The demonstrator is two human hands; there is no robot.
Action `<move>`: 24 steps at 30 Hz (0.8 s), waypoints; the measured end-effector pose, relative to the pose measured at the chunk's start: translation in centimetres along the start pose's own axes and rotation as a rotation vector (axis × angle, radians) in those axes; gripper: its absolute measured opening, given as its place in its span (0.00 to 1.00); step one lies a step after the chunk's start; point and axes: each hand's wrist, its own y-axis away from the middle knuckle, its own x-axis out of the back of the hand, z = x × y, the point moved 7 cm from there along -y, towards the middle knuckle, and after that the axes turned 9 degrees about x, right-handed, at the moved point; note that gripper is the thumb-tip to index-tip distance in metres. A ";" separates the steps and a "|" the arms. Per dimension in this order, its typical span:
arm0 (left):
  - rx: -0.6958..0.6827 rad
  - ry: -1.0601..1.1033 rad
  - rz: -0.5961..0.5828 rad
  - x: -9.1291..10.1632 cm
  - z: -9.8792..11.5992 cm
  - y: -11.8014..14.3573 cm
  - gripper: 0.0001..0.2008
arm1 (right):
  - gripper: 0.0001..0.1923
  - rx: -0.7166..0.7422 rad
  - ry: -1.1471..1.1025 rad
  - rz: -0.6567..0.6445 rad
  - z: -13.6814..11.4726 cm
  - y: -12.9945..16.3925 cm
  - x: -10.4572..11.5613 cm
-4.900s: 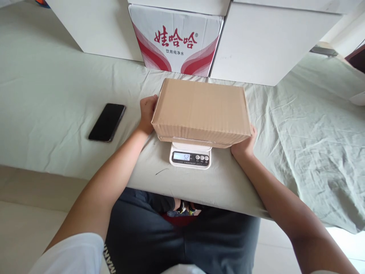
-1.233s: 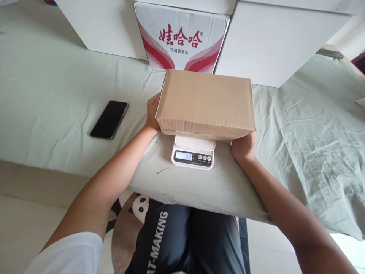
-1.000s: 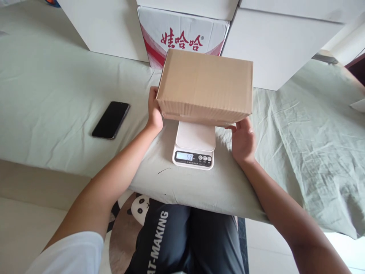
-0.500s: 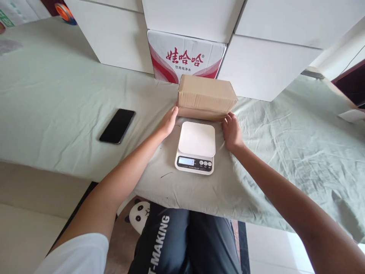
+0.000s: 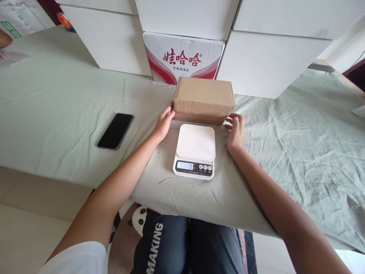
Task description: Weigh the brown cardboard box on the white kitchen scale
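Note:
A brown cardboard box [image 5: 203,106] rests on the cloth just behind a white kitchen scale [image 5: 196,142], whose display reads 0. My left hand [image 5: 165,120] is at the box's lower left corner, its fingers outstretched beside the cardboard and its thumb near the front edge. On the opposite side, my right hand [image 5: 236,131] is beside the lower right corner with fingers apart and thumb raised. Some of its fingertips are partly hidden by the box, so contact there is hard to tell. Nothing lies on the scale's platform.
A black phone [image 5: 116,131] lies left of my left forearm. Behind the box stand a red-and-white carton [image 5: 184,57] and stacked white boxes [image 5: 273,64]. An orange-and-blue roll [image 5: 65,22] and another person's hand [image 5: 4,41] are at far left.
My right hand has loosened from the box corner, its fingers spreading. My left fingers have also relaxed along the box's side. The scale display went from 1 to 0. The view shifted slightly.

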 end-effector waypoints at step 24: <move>-0.034 0.037 -0.094 0.2 -0.3 -0.6 0.39 | 0.24 0.074 0.063 -0.071 0.8 -0.4 -0.1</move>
